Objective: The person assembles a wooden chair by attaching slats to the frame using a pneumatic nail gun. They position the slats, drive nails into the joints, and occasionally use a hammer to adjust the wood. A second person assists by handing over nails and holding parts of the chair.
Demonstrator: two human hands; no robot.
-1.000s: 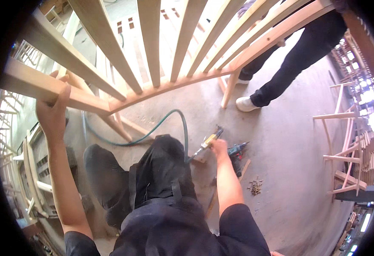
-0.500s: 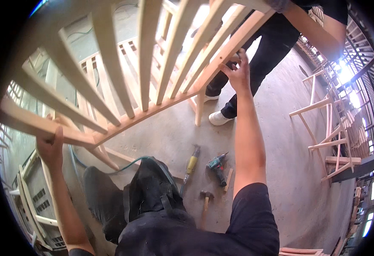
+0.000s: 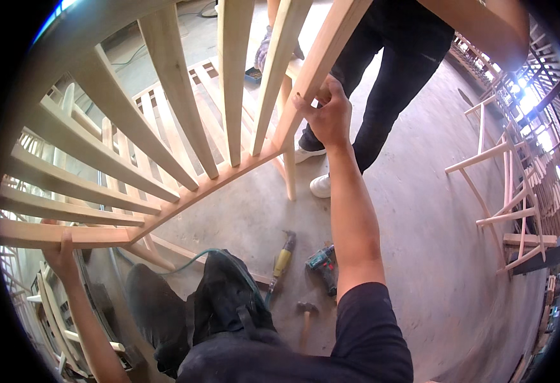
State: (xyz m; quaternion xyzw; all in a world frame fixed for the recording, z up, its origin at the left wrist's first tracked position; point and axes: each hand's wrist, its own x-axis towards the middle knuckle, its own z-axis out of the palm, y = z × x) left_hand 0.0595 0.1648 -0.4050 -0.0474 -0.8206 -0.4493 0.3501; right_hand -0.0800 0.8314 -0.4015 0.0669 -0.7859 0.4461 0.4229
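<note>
A pale wooden slatted backrest (image 3: 229, 173), with slats fanning up from a bent bottom rail, is held up in front of me at a tilt. My left hand (image 3: 61, 256) grips the rail's left end, the thumb on the near side and the other fingers mostly hidden behind. My right hand (image 3: 332, 121) is closed around the right side post, its thumb beside a small dark hole in the wood. Behind the backrest is a slatted wooden seat frame (image 3: 173, 131) on legs, partly covered by it. A co-worker's gloved hand (image 3: 264, 51) shows between the slats.
The co-worker's black-trousered legs (image 3: 404, 83) stand just beyond my right hand. A yellow-bodied tool (image 3: 283, 260), a green cordless drill (image 3: 322, 265) and a hammer (image 3: 305, 309) lie on the floor. A green hose (image 3: 197, 256) crosses my knee. Wooden chair frames (image 3: 507, 191) stand at right.
The backrest has swung left and its left end has dropped, both hands moving with it. My right forearm now partly covers the drill. The co-worker's gloved hand shows lower down, between the slats.
</note>
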